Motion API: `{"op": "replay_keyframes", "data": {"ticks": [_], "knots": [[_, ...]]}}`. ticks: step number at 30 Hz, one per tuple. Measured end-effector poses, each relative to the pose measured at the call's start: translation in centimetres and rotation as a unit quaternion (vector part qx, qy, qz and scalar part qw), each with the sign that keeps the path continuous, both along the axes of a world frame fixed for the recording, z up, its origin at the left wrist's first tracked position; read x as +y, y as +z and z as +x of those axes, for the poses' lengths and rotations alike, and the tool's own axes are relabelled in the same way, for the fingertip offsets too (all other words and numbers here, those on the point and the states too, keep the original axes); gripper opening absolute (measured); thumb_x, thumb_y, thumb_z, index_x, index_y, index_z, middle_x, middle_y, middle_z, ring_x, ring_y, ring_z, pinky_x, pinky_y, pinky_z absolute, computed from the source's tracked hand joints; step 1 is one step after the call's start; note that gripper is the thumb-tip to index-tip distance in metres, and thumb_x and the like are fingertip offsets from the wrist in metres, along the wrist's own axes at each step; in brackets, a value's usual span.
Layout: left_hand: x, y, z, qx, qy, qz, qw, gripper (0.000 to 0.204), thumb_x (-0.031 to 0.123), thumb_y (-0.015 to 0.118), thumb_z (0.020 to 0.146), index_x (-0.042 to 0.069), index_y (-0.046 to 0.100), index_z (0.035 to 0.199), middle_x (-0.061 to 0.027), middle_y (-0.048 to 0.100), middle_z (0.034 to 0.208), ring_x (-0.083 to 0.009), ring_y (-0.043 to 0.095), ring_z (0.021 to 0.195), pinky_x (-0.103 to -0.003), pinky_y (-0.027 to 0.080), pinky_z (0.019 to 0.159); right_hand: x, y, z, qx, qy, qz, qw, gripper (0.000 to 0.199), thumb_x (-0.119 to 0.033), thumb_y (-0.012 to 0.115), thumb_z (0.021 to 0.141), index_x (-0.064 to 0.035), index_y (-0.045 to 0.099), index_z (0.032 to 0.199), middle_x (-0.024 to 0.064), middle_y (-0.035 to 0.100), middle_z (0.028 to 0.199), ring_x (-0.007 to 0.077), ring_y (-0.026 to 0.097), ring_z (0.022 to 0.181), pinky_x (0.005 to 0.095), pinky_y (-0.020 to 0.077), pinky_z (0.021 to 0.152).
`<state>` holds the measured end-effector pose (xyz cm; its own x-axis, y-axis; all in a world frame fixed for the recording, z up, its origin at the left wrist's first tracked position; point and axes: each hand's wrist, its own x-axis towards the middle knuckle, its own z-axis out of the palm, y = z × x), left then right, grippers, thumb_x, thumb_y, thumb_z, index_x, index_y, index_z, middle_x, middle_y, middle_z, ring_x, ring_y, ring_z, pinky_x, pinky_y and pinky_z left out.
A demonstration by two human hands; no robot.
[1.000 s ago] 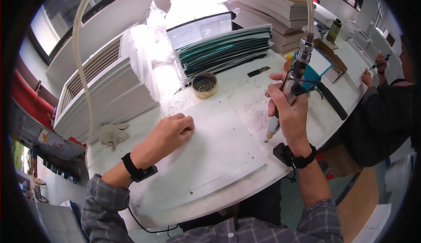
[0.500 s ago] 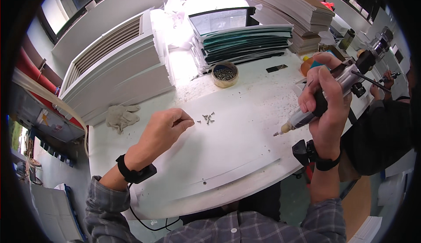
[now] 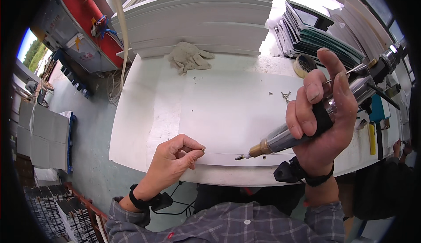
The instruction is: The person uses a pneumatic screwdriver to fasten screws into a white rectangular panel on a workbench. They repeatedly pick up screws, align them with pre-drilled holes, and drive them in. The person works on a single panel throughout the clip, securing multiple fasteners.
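Observation:
Near the front edge of a white panel (image 3: 232,111), my left hand (image 3: 173,157) is closed in a pinch. A small screw (image 3: 203,149) shows at the tips of its thumb and forefinger. My right hand (image 3: 331,140) wraps round a silver power screwdriver (image 3: 283,138), its fingers over the black grip. The driver lies slantwise, with its bit (image 3: 239,157) pointing left toward the left hand, a short gap between them. Beyond the right hand, several loose screws (image 3: 286,96) lie on the panel. A round tub of screws (image 3: 302,67) stands farther back, partly behind the raised fingers.
A pale work glove (image 3: 187,58) lies at the table's back left, before a stack of white frames (image 3: 197,24). Dark green-edged sheets (image 3: 322,41) are piled at the back right. A yellow-handled tool (image 3: 372,141) is at the right. Cables hang under the front edge.
The view has swung left. My left hand has come away from the loose screws to the panel's near edge, a screw now visible in its fingertips. The screwdriver's bit has come closer to that hand.

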<state>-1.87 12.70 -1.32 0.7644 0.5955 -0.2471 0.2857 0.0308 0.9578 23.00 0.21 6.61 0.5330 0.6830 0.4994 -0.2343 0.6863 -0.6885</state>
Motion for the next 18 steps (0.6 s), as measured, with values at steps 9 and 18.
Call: {"op": "replay_keyframes", "data": {"ticks": [9, 18], "knots": [[-1.1, -2.4, -1.9, -0.108, 0.016, -0.146, 0.983, 0.009, 0.008, 0.068, 0.099, 0.000, 0.065, 0.104, -0.0039, 0.067, 0.093, -0.0084, 0.064, 0.079, -0.024, 0.057, 0.069, 3.4, -0.3, -4.5, 0.011, 0.043, -0.005, 0.999, 0.047, -0.030, 0.034, 0.110, 0.0019, 0.040, 0.143, 0.0035, 0.057, 0.087, 0.0057, 0.044, 0.047, 0.0244, 0.0479, 0.042], [-0.8, -2.7, -2.4, -0.130, -0.001, -0.141, 0.981, 0.010, 0.008, 0.067, 0.099, 0.000, 0.065, 0.105, -0.0039, 0.067, 0.093, -0.0084, 0.064, 0.078, -0.024, 0.057, 0.069, 4.0, 0.1, -6.0, -0.002, 0.011, -0.028, 1.000, 0.047, -0.032, 0.036, 0.110, 0.0015, 0.041, 0.142, 0.0019, 0.057, 0.085, 0.0044, 0.042, 0.047, 0.0229, 0.0452, 0.041]]}}
